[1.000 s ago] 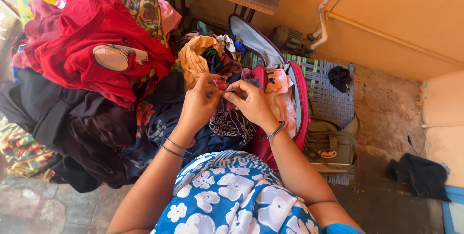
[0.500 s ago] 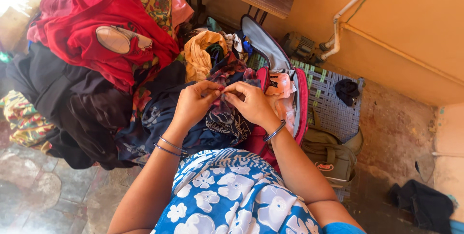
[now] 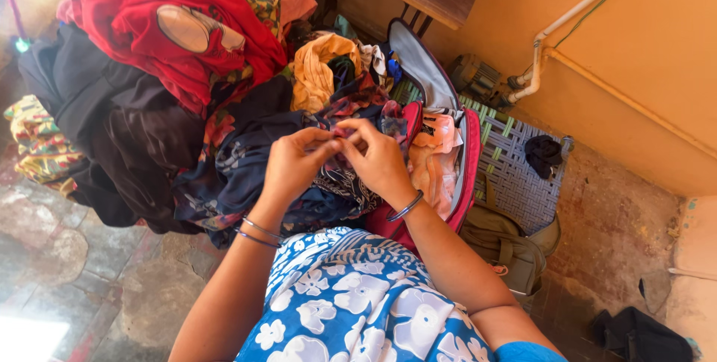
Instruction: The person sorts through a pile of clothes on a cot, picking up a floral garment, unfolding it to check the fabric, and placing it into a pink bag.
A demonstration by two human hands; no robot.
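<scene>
Sitting on stone floor point(image 3: 89, 272), woven mat point(image 3: 515, 168), orange wall point(image 3: 635, 48)

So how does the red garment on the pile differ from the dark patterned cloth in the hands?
The red garment is plain apart from one pale patch; the dark patterned cloth is printed all over. The red garment lies untouched on the pile; left hand and right hand pinch the dark patterned cloth. Both are crumpled.

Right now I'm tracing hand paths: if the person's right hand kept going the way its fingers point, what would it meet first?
The right hand points leftward toward the left hand, both pinching the dark patterned cloth. It would likely meet the left hand's fingertips first; they look nearly touching, though depth is unclear.
</scene>
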